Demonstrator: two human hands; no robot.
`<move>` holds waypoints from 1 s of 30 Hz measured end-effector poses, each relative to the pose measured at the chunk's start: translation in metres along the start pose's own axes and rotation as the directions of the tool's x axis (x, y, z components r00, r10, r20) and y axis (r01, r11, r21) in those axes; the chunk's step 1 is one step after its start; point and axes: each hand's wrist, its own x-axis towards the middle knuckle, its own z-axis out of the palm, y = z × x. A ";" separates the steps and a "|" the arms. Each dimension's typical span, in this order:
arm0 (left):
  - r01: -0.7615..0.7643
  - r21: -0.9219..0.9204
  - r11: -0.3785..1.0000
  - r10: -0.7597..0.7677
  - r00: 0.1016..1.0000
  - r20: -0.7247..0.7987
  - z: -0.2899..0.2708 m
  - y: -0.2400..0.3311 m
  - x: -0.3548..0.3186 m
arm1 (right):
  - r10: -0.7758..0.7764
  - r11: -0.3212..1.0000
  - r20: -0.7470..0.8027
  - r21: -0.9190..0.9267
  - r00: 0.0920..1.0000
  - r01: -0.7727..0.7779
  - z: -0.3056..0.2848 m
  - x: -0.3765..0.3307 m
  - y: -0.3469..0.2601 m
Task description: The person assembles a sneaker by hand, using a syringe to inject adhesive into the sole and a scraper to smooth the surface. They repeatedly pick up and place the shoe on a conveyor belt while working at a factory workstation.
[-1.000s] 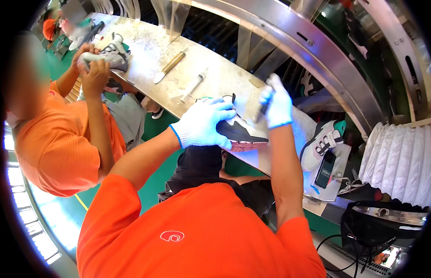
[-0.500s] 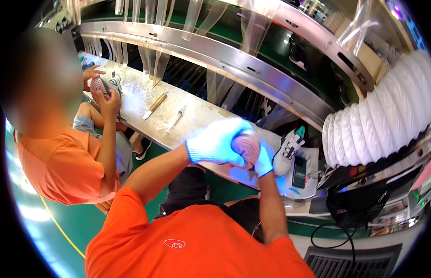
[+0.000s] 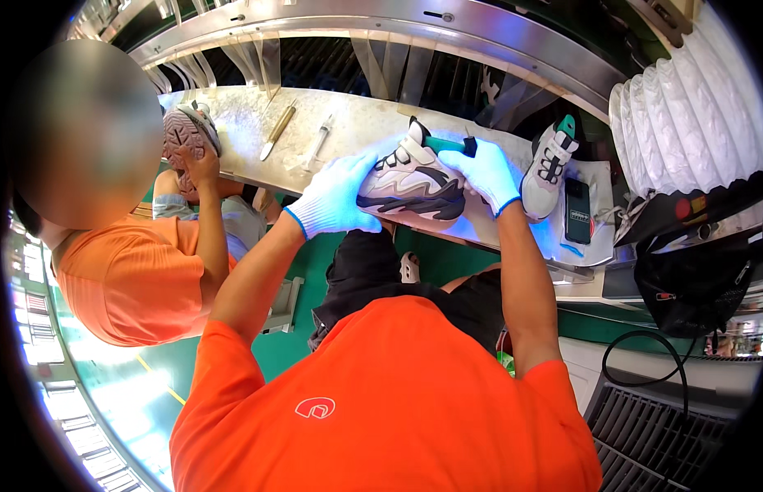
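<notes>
co-worker's face (image 3: 82,135): blurred.
sneaker (image 3: 410,184) heel: hidden under left hand (image 3: 332,197).
tool (image 3: 451,146) tip: hidden by right hand (image 3: 484,174).

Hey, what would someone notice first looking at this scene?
Mid-bench, a grey, white and black sneaker is held between two gloved hands: the left hand grips its toe end, the right hand holds a green-handled tool at its heel. At far left, a co-worker in orange handles another shoe.

White-grey-black sneaker (image 3: 410,182), green-handled tool (image 3: 447,146), white blue-cuffed gloves (image 3: 336,197), orange shirt (image 3: 381,402).
</notes>
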 end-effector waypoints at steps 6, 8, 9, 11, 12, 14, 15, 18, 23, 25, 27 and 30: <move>-0.036 -0.050 0.998 0.035 0.999 -0.020 -0.013 0.053 0.032 | -0.062 0.998 -0.017 -0.022 0.998 0.062 -0.002 0.008 0.010; -0.052 0.055 0.997 0.052 0.999 0.000 -0.005 0.062 0.047 | 0.015 0.999 0.029 -0.042 0.999 -0.014 -0.006 0.013 0.000; -0.067 0.098 0.993 0.066 0.998 0.012 0.003 0.061 0.055 | -0.021 1.000 0.025 0.013 0.999 0.021 -0.005 0.012 0.001; -0.077 0.095 0.992 0.080 0.996 -0.029 0.011 0.059 0.066 | 0.085 0.994 0.057 0.067 0.995 -0.089 -0.005 0.014 0.000; -0.121 0.065 0.991 0.121 0.993 0.008 0.010 0.055 0.070 | 0.122 0.981 0.059 0.143 0.991 -0.129 -0.004 0.010 0.001; -0.207 -0.003 0.978 0.207 0.975 0.078 0.004 0.044 0.082 | 0.158 0.976 0.087 0.140 0.984 -0.169 -0.009 0.009 0.011; -0.218 0.008 0.976 0.216 0.973 0.083 0.005 0.044 0.083 | 0.184 0.970 0.108 0.140 0.977 -0.199 -0.010 0.007 0.019; -0.216 0.030 0.976 0.212 0.972 0.097 0.000 0.044 0.081 | 0.088 0.965 -0.054 0.251 0.995 -0.071 -0.011 -0.007 0.019; -0.202 0.019 0.979 0.199 0.972 0.126 0.003 0.043 0.085 | 0.183 0.373 -0.221 0.917 0.958 0.140 -0.009 0.004 0.023; -0.202 0.008 0.979 0.200 0.974 0.111 0.005 0.040 0.083 | 0.157 0.309 -0.210 0.939 0.965 0.154 0.006 0.008 0.010; -0.199 0.010 0.980 0.196 0.975 0.106 0.007 0.039 0.084 | 0.184 0.297 -0.205 0.944 0.961 0.144 0.013 0.012 0.009; -0.171 0.011 0.985 0.168 0.976 0.136 0.000 0.046 0.082 | 0.182 0.261 -0.184 0.956 0.966 0.133 0.015 0.007 0.011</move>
